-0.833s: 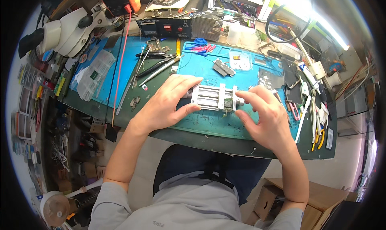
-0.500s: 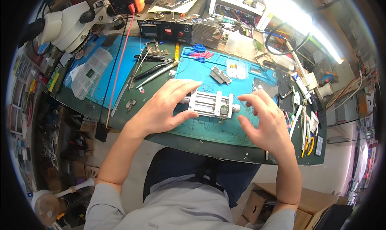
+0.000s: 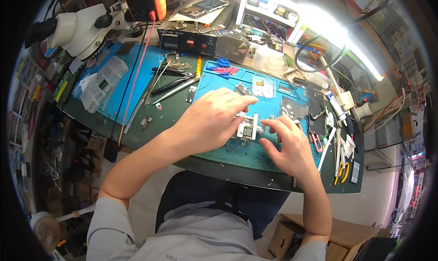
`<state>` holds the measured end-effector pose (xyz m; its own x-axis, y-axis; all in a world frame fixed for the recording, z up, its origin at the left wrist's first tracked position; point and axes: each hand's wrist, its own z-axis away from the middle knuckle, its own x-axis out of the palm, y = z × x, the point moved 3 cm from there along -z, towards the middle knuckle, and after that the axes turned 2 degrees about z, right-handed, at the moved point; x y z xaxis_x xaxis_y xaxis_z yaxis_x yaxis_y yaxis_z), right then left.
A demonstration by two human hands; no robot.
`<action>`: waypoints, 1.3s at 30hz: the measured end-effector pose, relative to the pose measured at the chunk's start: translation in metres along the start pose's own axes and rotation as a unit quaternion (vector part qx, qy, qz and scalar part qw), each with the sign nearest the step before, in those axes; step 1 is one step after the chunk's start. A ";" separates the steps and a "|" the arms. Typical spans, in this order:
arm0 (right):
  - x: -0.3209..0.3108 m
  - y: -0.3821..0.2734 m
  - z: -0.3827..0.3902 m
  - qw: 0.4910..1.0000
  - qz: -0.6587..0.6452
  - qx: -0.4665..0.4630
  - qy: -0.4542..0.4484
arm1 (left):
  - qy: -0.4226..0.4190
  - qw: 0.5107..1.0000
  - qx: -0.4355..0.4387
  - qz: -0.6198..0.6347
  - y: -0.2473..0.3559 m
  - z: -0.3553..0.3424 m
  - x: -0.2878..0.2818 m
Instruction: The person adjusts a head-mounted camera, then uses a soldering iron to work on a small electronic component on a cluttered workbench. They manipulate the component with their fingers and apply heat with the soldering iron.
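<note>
A silver metal clamp fixture (image 3: 254,123) lies on the blue work mat, with a small circuit board (image 3: 247,132) at its right-hand jaw. My left hand (image 3: 205,121) reaches over the fixture and covers its left part. Its thumb and bent fingers close about the middle of the fixture; the exact contact is hidden. At the fixture's right end is a round metal knob (image 3: 260,130). My right hand (image 3: 289,144) is beside this knob, thumb and fingers apart, with nothing seen between them. Just beyond my left fingers lies a grey metal part (image 3: 245,89), partly covered.
Behind the mat are a clear tray (image 3: 264,86), blue and pink small pieces (image 3: 223,70) and a black power unit (image 3: 189,42). Tweezers and pens (image 3: 175,89) lie left. Pliers (image 3: 341,172) and other tools crowd the right edge. A white microscope (image 3: 77,35) stands far left.
My left hand has moved right from the fixture's left end to over its middle, and its fingers have drawn closer together. My right hand stays beside the knob. The view has shifted slightly.
</note>
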<state>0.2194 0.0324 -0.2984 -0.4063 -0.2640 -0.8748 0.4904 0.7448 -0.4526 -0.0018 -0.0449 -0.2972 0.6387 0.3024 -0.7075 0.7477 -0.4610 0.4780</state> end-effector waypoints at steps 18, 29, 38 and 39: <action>0.002 0.004 0.003 1.000 -0.012 0.002 0.015 | -0.095 0.995 0.008 0.010 0.014 0.013 0.017; 0.007 0.009 -0.001 1.000 0.004 -0.010 0.015 | -0.094 0.995 0.025 0.001 0.011 0.009 0.017; 0.013 0.009 -0.003 1.000 -0.004 0.002 0.009 | -0.103 0.994 0.024 0.012 0.009 0.008 0.015; 0.014 0.010 -0.003 1.000 -0.002 -0.005 0.011 | -0.103 0.994 0.024 0.013 0.010 0.008 0.015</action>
<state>0.2166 0.0380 -0.3146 -0.4256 -0.2532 -0.8688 0.4817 0.7494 -0.4543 0.0137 -0.0514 -0.3076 0.6034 0.1144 -0.7892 0.7184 -0.5074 0.4758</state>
